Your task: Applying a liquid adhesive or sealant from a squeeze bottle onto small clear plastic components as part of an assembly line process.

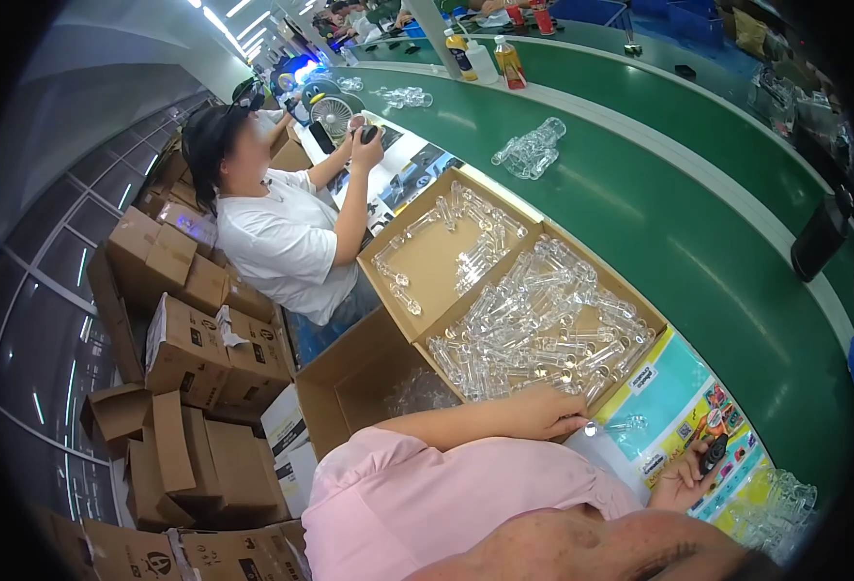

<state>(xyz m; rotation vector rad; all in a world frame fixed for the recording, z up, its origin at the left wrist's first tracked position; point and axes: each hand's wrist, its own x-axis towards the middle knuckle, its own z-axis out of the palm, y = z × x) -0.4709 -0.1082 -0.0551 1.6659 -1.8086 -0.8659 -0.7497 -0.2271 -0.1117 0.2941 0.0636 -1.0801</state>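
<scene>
My left hand (547, 413) is closed at the front edge of a shallow cardboard box, fingertips pinched at the round end of a clear plastic part (628, 423). That part lies low over a colourful printed sheet. To the right, my right hand (679, 483) is wrapped around a black, rounded handheld piece (714, 453), held upright; its exact kind is unclear. Many clear tubular plastic parts (533, 320) are heaped in the near box (655, 315). Fewer lie along the sides of the adjoining box tray (417, 281).
Bagged clear parts (776, 508) sit at the lower right. A green conveyor belt (640, 213) runs beyond the boxes, carrying more clear parts (532, 148). A co-worker (282, 223) sits at the left, holding a black piece. Stacked cartons (190, 349) and a deep open carton (350, 382) stand left.
</scene>
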